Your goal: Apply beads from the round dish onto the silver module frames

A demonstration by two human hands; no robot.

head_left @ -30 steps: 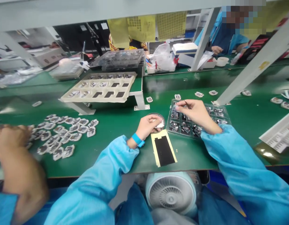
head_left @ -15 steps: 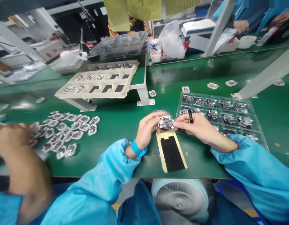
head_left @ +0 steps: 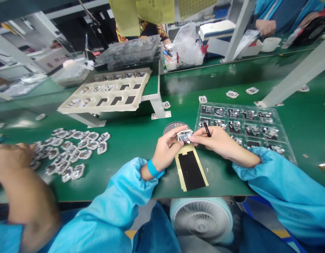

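Observation:
My left hand (head_left: 166, 147), wearing a blue wristband, is closed on a small electronic module (head_left: 184, 135) with a white frame, thumb in front and fingers behind. My right hand (head_left: 213, 140) is pinched at the module's right edge. Black tweezers (head_left: 207, 129) with pale lettering stick up between the right fingers; their tips are hidden. Below the hands lies a yellow backing sheet (head_left: 180, 172) with a black rectangular sticker (head_left: 192, 170). Partly behind my left fingers is a round grey dish (head_left: 169, 127) with a dotted pattern.
A clear compartment tray (head_left: 286, 140) with circuit parts stands at right. White-framed modules (head_left: 72, 149) lie spread at left beside another person's hand (head_left: 13, 158). A cream tray (head_left: 99, 102) rests on a raised stand (head_left: 158, 105). A slanted white post (head_left: 296, 73) rises at right.
The module has turned and is held flatter between my hands, its face more towards me. My left thumb has moved down to its lower edge. The view has shifted slightly.

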